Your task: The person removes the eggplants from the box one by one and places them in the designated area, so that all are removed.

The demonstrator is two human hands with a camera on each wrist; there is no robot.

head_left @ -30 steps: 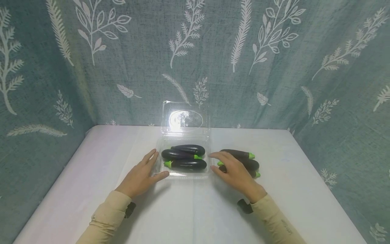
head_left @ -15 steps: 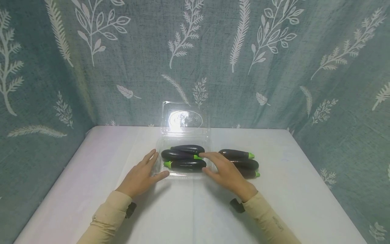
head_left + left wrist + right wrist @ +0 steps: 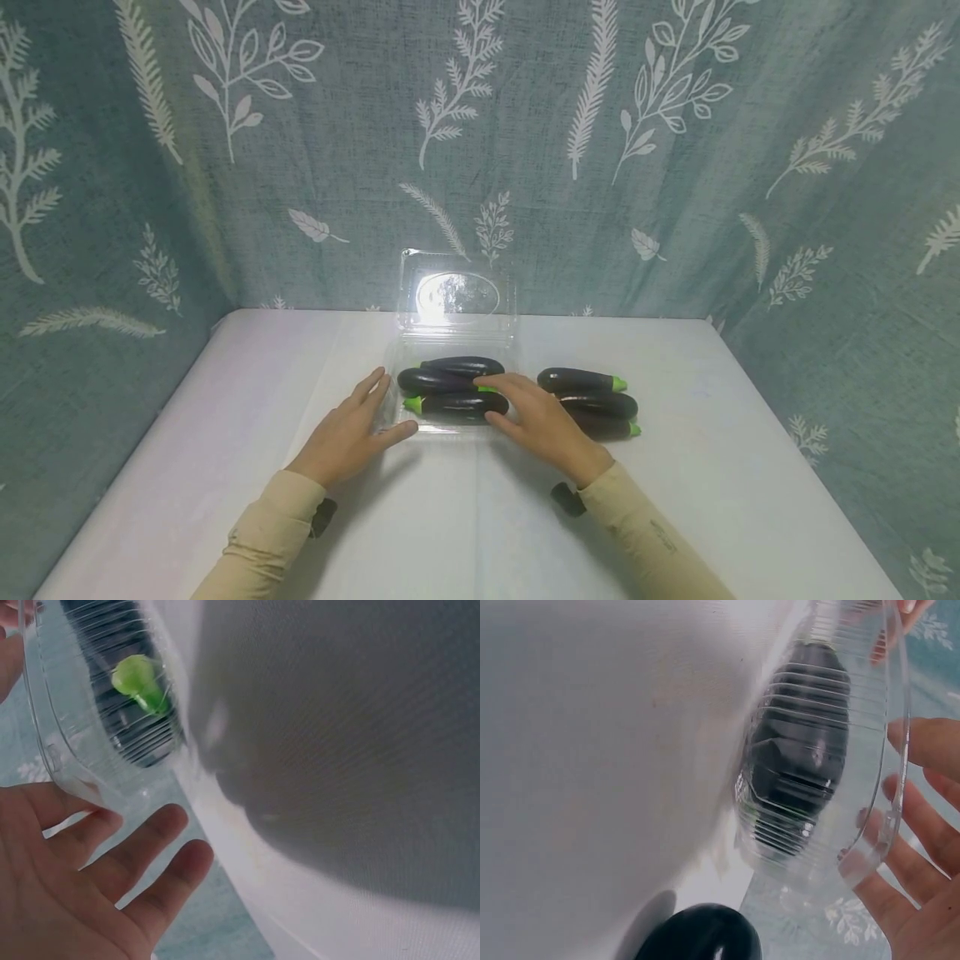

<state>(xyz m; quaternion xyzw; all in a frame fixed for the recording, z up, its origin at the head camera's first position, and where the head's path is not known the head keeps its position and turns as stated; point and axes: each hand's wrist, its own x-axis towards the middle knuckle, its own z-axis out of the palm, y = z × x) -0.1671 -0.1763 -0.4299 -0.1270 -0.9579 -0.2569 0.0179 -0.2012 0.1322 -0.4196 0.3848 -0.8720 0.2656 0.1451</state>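
Observation:
A clear plastic clamshell container (image 3: 452,432) stands with its lid (image 3: 483,321) raised at the back. In it lie three dark eggplants, a front one (image 3: 453,406), a middle one (image 3: 435,381) and a rear one (image 3: 468,365). At the container's left side is my left hand (image 3: 347,435), fingers spread; in the left wrist view its fingertips are by the clear wall. My right hand (image 3: 543,421) reaches over the right side, fingers loosely bent above the right ends of the eggplants. Whether it touches them cannot be told. It hides part of the container's right edge.
Just right of the container, three more eggplants lie together on the white table (image 3: 262,400): a back one (image 3: 573,381), a middle one (image 3: 607,406) and a front one (image 3: 611,427). A patterned teal curtain (image 3: 360,125) hangs behind and at the sides.
My right hand has moved left, from beside the loose eggplants to over the container's right side, uncovering more of the loose ones. My left hand and the container have stayed put.

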